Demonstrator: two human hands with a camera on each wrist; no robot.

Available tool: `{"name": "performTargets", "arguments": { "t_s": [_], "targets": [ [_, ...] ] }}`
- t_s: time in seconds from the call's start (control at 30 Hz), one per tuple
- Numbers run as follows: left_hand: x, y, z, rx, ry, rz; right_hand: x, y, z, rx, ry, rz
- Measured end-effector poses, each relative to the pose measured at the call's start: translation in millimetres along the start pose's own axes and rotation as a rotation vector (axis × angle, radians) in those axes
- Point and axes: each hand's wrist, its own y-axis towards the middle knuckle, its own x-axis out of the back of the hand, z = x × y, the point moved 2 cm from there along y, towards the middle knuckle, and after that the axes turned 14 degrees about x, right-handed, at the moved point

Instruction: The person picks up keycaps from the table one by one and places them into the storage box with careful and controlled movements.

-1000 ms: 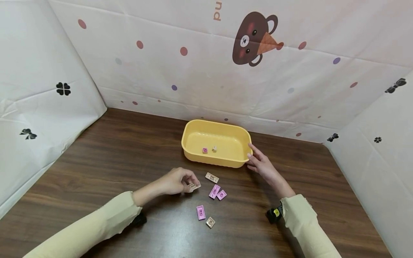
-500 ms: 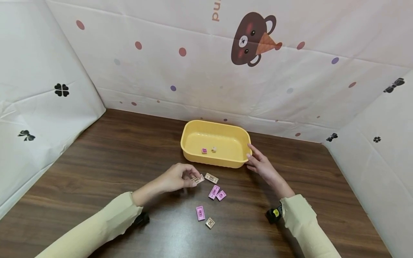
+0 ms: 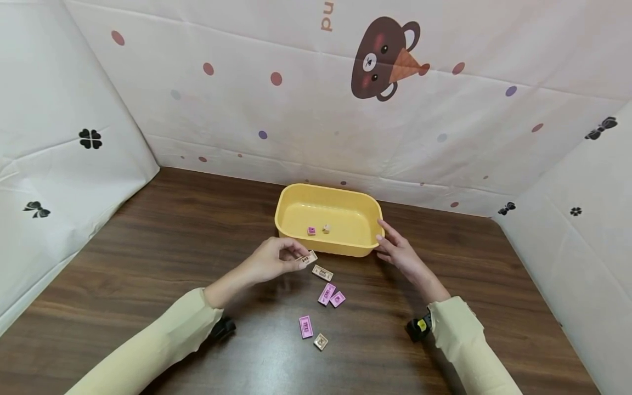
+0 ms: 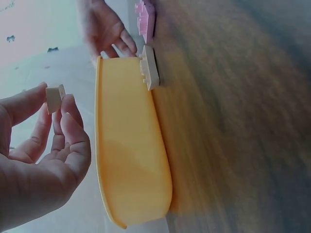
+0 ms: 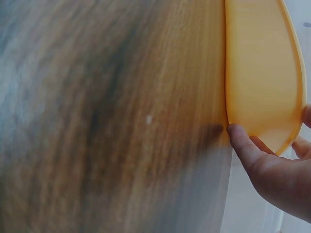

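In the head view my left hand (image 3: 271,261) pinches a small beige printed brick (image 3: 308,259) between thumb and fingertips, raised at the near side of the yellow tub (image 3: 328,248). The left wrist view shows the same beige brick (image 4: 54,99) edge-on, apart from the tub. My right hand (image 3: 406,257) rests fairly straight fingers on the tub's right end. In the right wrist view one fingertip (image 5: 234,130) touches the low outer wall, and other fingers are near the rim. Inside the tub lie a pink brick (image 3: 311,231) and a small pale brick (image 3: 326,229).
On the brown table, in front of the tub, lie another beige brick (image 3: 322,272), a long pink brick (image 3: 326,294), a square pink brick (image 3: 338,299), a nearer pink brick (image 3: 305,327) and a square beige brick (image 3: 320,342). A patterned white sheet (image 3: 222,109) stands behind.
My left hand has lifted the beige brick off the table and carried it forward and slightly right, up to the tub's near side. The right hand has stayed at the tub.
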Motion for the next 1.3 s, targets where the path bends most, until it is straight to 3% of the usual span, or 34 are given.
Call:
{"name": "performTargets", "arguments": {
  "t_s": [0.5, 0.73, 1.1, 1.3],
  "targets": [
    [3.5, 17.1, -7.7, 0.021, -0.09, -0.106, 0, -0.4, 1, -0.002, 0.004, 0.001],
    [4.3, 29.2, -8.2, 0.001, -0.112, -0.139, 1, 0.5, 1, -0.001, -0.002, 0.005],
    [7.4, 42.6, -11.8, 0.032, -0.124, -0.175, 1, 0.5, 1, -0.006, 0.004, 0.0],
    [7.2, 52.1, -15.7, 0.093, -0.169, -0.168, 1, 0.4, 0, 0.006, -0.003, 0.006]
  ]
}}
